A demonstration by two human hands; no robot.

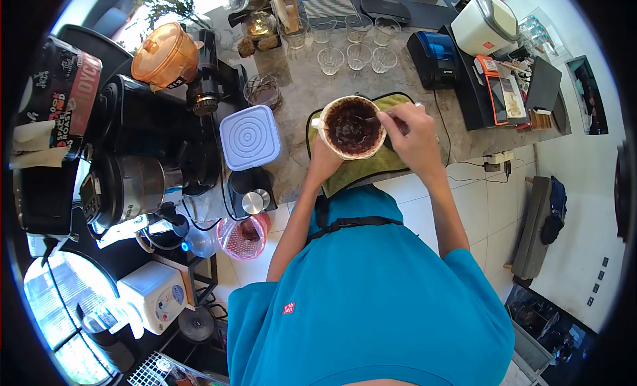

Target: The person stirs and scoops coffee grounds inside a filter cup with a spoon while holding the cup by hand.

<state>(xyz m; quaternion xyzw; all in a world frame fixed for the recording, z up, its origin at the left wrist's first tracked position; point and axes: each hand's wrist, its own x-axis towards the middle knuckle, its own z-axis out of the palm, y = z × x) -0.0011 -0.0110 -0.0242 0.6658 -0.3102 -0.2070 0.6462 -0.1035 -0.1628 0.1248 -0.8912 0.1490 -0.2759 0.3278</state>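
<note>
A white cup [316, 122] full of dark brown, wet-looking coffee is tilted so its mouth faces me, over an olive-green cloth [358, 170] on the counter. My left hand [324, 161] grips the cup from its lower left side, fingers mostly hidden behind it. With thumb and fingers pinched together, my right hand [415, 135] holds a spoon [371, 118] at the cup's right rim. The spoon's far end dips into the dark contents. Brown residue coats the inner wall of the cup.
Several clear glasses [359, 56] stand at the back of the grey counter [292, 157]. A lilac-lidded container [250, 138] is to the left, near a coffee machine [126, 187]. A black printer [432, 64] stands back right, its cable running down past the counter edge. A pink bin [244, 238] sits below.
</note>
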